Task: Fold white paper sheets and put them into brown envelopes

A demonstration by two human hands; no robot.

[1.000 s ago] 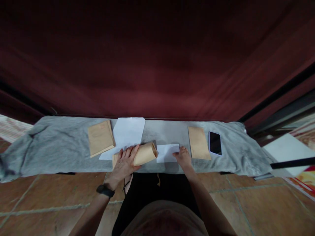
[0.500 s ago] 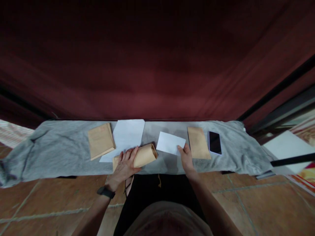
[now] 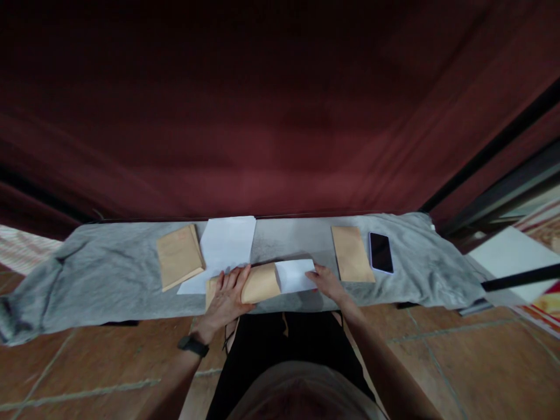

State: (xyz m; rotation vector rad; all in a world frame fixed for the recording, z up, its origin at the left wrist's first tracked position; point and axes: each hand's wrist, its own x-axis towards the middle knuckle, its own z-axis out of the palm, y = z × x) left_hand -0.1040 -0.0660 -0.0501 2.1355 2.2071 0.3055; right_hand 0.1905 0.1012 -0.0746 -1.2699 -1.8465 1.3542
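A brown paper envelope (image 3: 261,282) lies in front of me on the grey cloth, its right end bulging open. My left hand (image 3: 227,294) grips it across the left part, fingers on top and towards the far edge, thumb at the near edge. Between the thumb and fingers of my right hand (image 3: 326,281) is the right end of a folded white paper (image 3: 295,276). The paper's left end meets the envelope's mouth, and that end is hidden inside or behind the edge.
White sheets (image 3: 230,239) lie beyond my left hand, partly under the envelope. More brown envelopes (image 3: 180,256) are stacked at the left. Another flat envelope (image 3: 352,254) and a phone (image 3: 381,252) lie on the right. A dark red curtain (image 3: 280,163) hangs behind the cloth-covered surface (image 3: 109,268).
My right hand lifted and tilted the white paper off the cloth, then brought it left and down against the envelope's mouth. My left hand stays on the envelope.
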